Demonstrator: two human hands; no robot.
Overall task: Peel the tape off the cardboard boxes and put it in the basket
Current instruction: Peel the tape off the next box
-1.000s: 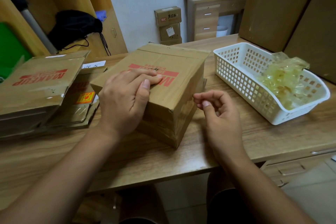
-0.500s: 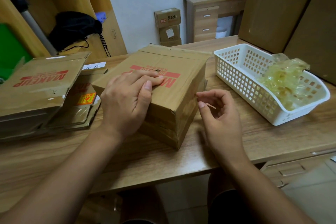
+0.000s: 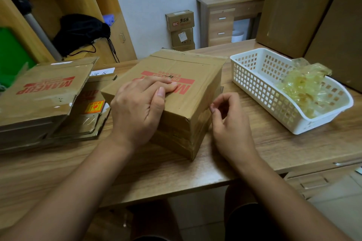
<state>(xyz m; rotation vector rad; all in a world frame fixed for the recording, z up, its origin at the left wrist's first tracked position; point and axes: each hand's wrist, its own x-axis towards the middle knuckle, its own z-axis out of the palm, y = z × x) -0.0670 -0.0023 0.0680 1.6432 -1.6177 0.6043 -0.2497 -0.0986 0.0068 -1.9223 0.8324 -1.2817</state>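
Right hand (image 3: 230,123) creeps in, curled fingertips (image 3: 212,108) meeting the taped right side of the MAKEUP cardboard box (image 3: 186,76) just to their left, tape caught or not I can't tell, while the left hand (image 3: 137,111) presses flat on top and the white basket (image 3: 254,82) sits farther right.

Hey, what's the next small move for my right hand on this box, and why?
Probably pick with the right hand at the side of the brown cardboard box to lift a tape edge. Its curled fingers sit there with no loose tape visible, the left hand presses flat on top, and the white plastic basket of crumpled yellowish tape sits alongside.
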